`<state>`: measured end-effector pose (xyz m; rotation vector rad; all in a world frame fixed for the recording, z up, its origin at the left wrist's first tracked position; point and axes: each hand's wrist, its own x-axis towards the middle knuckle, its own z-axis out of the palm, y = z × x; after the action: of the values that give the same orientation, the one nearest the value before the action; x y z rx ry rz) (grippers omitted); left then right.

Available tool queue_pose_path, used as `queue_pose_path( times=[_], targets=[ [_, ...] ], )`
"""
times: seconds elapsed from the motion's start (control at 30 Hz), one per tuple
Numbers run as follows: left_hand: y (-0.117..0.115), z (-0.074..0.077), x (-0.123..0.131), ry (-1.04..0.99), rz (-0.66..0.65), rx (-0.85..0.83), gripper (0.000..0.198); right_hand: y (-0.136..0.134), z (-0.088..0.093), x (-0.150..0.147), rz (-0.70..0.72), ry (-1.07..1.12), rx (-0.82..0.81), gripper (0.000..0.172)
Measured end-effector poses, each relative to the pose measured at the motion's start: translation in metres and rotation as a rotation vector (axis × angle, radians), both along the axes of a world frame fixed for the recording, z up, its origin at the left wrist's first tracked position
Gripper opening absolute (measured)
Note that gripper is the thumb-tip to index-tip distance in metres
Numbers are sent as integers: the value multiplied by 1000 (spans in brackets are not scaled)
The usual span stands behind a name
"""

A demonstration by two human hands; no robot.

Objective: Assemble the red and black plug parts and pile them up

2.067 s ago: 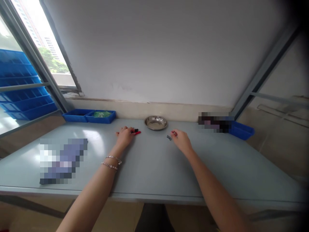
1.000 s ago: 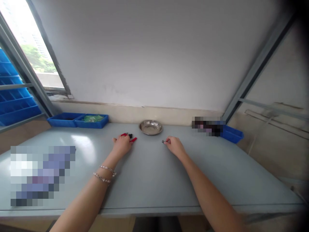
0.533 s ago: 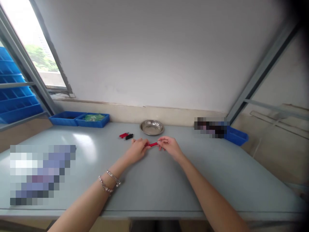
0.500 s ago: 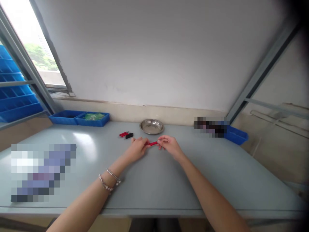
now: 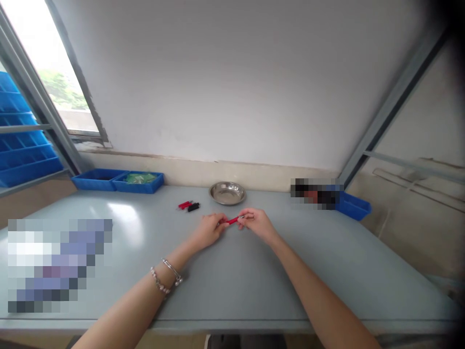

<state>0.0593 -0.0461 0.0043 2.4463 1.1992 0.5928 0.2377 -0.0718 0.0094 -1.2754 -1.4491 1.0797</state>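
Observation:
Between my two hands, just above the table, is a slim red rod (image 5: pixel 233 220) with a silvery tip at its right end. My left hand (image 5: pixel 211 230) is closed around the rod's left part, with a bracelet and a bangle on the wrist. The fingers of my right hand (image 5: pixel 256 224) pinch the silvery end; what lies under the fingertips is too small to make out. To the left, beyond my left hand, lie red pieces (image 5: pixel 185 205) and black pieces (image 5: pixel 193 207) of similar slim shape. A round metal dish (image 5: pixel 227 195) stands just behind my hands.
Two blue trays (image 5: pixel 99 182) stand at the back left, one holding green bags (image 5: pixel 141 179). Another blue tray (image 5: pixel 354 205) is at the right edge. Blurred-out areas cover things at the left front and back right. A wall (image 5: pixel 225 87) rises behind the grey table (image 5: pixel 236 281).
Both hands stay on the red rod, which now tilts slightly more, its right end higher. My right fingers have shifted a little on the silvery end. The camera view has moved slightly.

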Motion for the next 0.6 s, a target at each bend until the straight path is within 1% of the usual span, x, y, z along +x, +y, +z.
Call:
queue_pose_path(
  times=[0.17,0.23,0.33,0.43,0.6],
  targets=[
    [3,-8,-2,-36,-30,32,23,2,-4,3,27,-26,39,11],
    [3,-8,-2,-41,-27,42,23,2,-6,3,31,-35,49,11],
    [2,-5,-2,-33,-11,36,22,2,-8,4,19,-70,55,8],
    [1,-2,-1,-31,1,30,22,-1,-5,3,18,-120,71,5],
    [1,0,-3,-108,-43,-19,25,-8,1,2,21,-179,138,3]
  ],
)
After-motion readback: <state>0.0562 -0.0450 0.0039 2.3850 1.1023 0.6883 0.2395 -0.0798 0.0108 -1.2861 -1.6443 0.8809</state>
